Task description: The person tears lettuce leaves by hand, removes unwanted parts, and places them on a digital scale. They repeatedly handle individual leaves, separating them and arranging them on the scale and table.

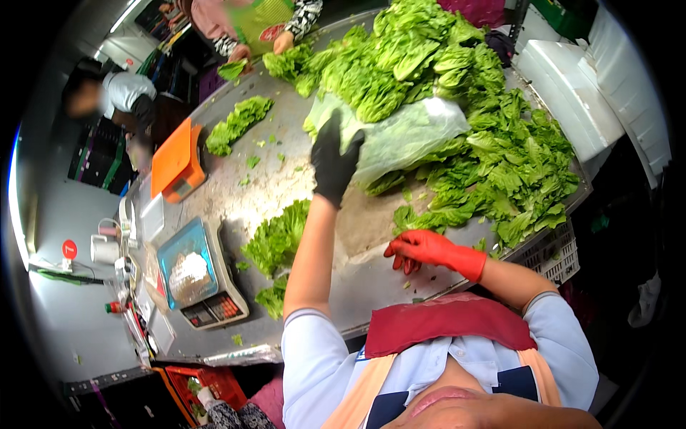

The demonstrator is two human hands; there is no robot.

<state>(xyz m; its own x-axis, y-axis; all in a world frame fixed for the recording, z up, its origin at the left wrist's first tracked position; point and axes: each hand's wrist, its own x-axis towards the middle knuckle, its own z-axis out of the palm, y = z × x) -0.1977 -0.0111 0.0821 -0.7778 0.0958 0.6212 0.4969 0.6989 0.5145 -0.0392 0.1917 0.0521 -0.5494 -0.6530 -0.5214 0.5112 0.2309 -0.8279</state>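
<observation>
My left hand [336,161], in a black glove, reaches over the metal table with thumb and fingers spread, at the left end of a clear plastic bag of lettuce [407,137]. Whether it grips the bag cannot be told. Low over the table's near edge is my right hand [423,252] in a red rubber glove, its fingers loosely curled; nothing shows in it. A large heap of green lettuce [504,155] spreads behind and to the right of the bag. Loose lettuce [276,236] lies left of my left forearm.
A scale with a blue tray [187,263] and an orange scale [174,161] stand on the left. Across the table a person's hands [284,42] touch lettuce; another person [128,96] is at the far left. White foam boxes [568,96] stand at right.
</observation>
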